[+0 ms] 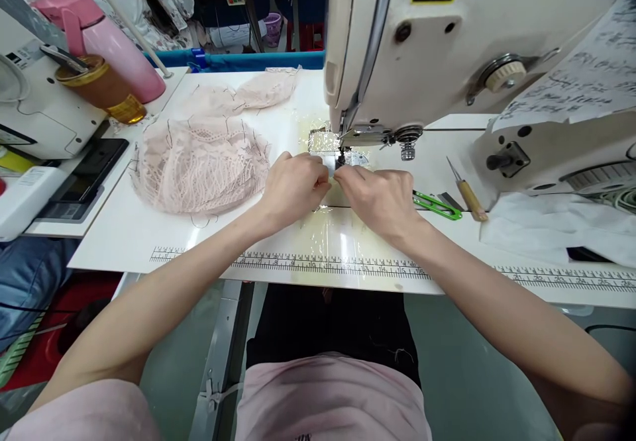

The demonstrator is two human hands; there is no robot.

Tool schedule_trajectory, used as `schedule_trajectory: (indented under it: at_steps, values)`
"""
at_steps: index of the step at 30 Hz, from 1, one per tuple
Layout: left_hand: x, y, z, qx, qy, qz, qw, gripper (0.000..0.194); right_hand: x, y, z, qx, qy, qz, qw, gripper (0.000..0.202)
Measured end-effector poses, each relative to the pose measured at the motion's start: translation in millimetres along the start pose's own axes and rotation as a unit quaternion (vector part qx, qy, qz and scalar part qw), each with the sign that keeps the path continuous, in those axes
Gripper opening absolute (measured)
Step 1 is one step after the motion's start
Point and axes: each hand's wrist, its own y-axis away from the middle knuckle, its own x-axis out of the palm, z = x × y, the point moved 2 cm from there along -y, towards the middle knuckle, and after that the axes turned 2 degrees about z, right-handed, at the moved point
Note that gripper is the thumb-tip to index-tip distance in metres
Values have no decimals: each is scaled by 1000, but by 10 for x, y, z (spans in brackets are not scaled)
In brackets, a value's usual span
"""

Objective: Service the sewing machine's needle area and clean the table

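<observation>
Both my hands meet just in front of the needle and presser foot (pixel 341 155) of a white sewing machine (pixel 392 57). My left hand (pixel 297 186) is closed, its fingertips pressed together left of the foot. My right hand (pixel 377 199) is pinched at the foot's front right. Whatever lies between the fingertips is too small to make out. Left of my left hand, a heap of pale pink lace (pixel 203 163) rests on the white table (pixel 248 229), and a strip of it stretches toward the back.
Green thread snips (pixel 437 205) and a wooden-handled awl (pixel 470 197) lie right of my right hand. White cloth (pixel 561 226) is farther right. A pink bottle (pixel 114 50), brown cup (pixel 106 90) and phone (pixel 92 169) stand or lie at left. A printed ruler (pixel 318 265) runs along the front edge.
</observation>
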Motion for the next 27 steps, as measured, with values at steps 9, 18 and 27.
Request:
schedule_trajectory:
  at_steps: [9,18,27]
  values:
    - [-65,19,-25,-6,2,-5,1000,21,21,23,-22,0,-13,-35,999,29]
    - [-99,32,-60,5,16,9,1000,21,-85,97,-99,-17,-68,-26,997,30]
    - [-104,-38,40,-1,53,36,998,18,-78,176,57,-328,6,-60,943,39]
